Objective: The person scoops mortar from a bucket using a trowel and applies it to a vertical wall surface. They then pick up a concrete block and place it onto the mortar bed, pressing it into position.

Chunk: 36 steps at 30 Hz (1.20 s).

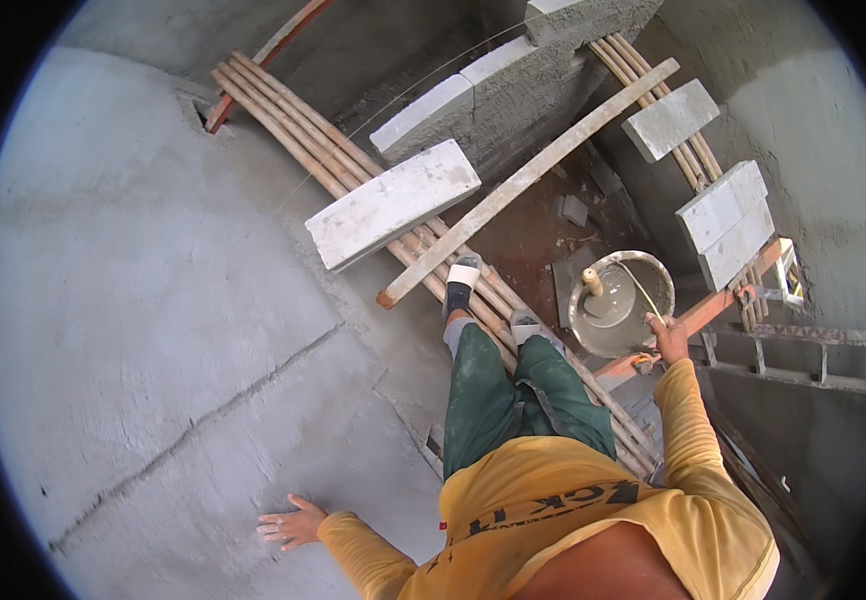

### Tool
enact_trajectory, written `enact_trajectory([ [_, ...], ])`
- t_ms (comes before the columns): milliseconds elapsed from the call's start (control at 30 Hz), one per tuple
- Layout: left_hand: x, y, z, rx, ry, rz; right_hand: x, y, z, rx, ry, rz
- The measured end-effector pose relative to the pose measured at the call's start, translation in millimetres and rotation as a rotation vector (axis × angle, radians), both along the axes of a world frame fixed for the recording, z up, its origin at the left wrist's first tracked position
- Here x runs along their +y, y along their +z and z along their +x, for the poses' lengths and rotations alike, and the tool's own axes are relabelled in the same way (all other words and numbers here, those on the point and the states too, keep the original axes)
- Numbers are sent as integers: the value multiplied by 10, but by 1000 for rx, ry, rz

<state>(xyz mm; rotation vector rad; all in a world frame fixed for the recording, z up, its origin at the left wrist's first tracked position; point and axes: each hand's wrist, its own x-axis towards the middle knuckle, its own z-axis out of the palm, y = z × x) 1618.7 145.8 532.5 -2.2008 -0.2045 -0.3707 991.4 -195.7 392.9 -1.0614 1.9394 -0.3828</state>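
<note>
A person in a yellow long-sleeved shirt and green trousers stands on a scaffold of bamboo poles (353, 150), seen from above their own head. Nearest, low in the picture, the left hand (288, 525) lies flat against a grey rendered wall (153, 300), its fingers spread and its palm pressed to the surface; it holds nothing. A thin scored line runs across the plaster just above that hand.

On the other side, the right arm stretches forward and the right hand (669, 340) reaches the rim of a round metal pan of wet grey mortar (621, 303). The hand appears closed around the thin handle of a tool whose far end dips into the mix, though the fingers are too small to tell the grip exactly. A pale knob-handled tool (593, 283) stands in the mortar too. The pan rests near an orange bar (713, 308) that crosses just under the hand.

Between the two arms, both feet in white sandals (465, 270) stand on the poles.

Further off, a pale concrete block (393, 205) lies across the poles, and a long wooden plank (528, 180) leans diagonally just beside it. Two more grey blocks (728, 222) sit on a second bundle of poles to the right. Farthest, a low wall of laid blocks (473, 90) runs along the top, with a taut string stretched across it.
</note>
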Motion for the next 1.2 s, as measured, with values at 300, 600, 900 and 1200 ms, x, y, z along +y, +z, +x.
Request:
enact_trajectory([
  [300,-893,-725,265,430,17,-185,-25,183,77,126,-171,54],
  [600,-2729,-1297,927,856,-661,-510,105,233,266,183,-373,63],
  [900,-4480,-1723,1115,1332,-1021,-711,179,204,605,238,-439,19],
  [1200,-4080,-1986,481,1605,-693,-534,194,-85,693,110,-488,55],
])
